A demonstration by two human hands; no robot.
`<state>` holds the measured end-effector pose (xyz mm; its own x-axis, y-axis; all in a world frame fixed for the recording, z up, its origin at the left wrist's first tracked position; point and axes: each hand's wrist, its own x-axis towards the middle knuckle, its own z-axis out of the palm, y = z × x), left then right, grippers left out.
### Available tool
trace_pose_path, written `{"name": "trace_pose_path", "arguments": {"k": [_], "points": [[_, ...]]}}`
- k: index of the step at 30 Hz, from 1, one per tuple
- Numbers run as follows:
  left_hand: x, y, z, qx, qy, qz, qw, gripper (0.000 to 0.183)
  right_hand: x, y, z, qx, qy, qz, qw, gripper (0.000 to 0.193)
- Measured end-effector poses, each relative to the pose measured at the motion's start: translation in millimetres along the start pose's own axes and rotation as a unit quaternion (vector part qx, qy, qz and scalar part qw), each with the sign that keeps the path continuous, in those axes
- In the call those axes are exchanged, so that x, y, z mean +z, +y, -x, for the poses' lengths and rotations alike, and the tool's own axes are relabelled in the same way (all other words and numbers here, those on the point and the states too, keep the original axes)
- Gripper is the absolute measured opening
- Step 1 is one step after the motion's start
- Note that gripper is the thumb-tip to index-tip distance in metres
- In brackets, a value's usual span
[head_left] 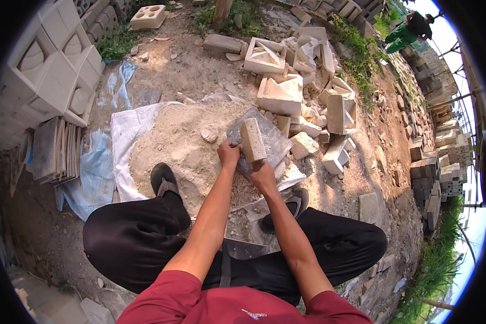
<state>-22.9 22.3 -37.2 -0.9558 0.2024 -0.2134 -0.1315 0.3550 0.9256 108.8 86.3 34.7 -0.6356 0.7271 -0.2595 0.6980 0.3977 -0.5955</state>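
Note:
My right hand is closed round the short handle of a dusty, block-headed mallet, whose long pale head points away from me. Just left of it, my left hand is closed, its fingertips pinched beside the mallet head; what they hold, if anything, is too small to make out. Under both hands lies a flat grey slab, partly covered by the mallet. Beside the slab, a heap of pale crushed powder with a rounded lump on it spreads over a white sheet.
Broken hollow cream blocks are piled to the right of the slab. At left stand stacked blocks, leaning thin boards and a blue plastic sheet. Far right, a person in green trousers stands near stacked grey blocks.

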Motion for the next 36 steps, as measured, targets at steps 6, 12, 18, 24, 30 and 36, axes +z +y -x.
{"name": "trace_pose_path", "arguments": {"k": [6, 12, 18, 24, 30, 36], "points": [[-10, -12, -1, 0.017, -0.016, -0.029, 0.999, 0.017, -12, -6, -1, 0.035, 0.006, -0.065, 0.997, 0.048], [-1, -3, 15, 0.181, -0.064, -0.106, 0.976, 0.016, -8, 21, -10, 0.043, 0.049, -0.081, 0.995, 0.048], [-9, -1, 28, 0.174, -0.057, -0.054, 0.982, 0.018, -9, 18, 3, 0.036, 0.040, -0.060, 0.997, 0.048], [-16, -12, 16, 0.133, -0.052, -0.067, 0.987, 0.016, -10, -10, 6, 0.006, 0.035, -0.075, 0.997, 0.046], [-8, -11, 13, 0.109, -0.046, -0.039, 0.992, 0.016, -7, 4, 4, -0.002, -0.005, -0.050, 0.999, 0.045], [-16, -18, 13, 0.131, -0.064, -0.067, 0.987, 0.016, -10, -16, 10, -0.005, 0.019, -0.058, 0.998, 0.043]]}}
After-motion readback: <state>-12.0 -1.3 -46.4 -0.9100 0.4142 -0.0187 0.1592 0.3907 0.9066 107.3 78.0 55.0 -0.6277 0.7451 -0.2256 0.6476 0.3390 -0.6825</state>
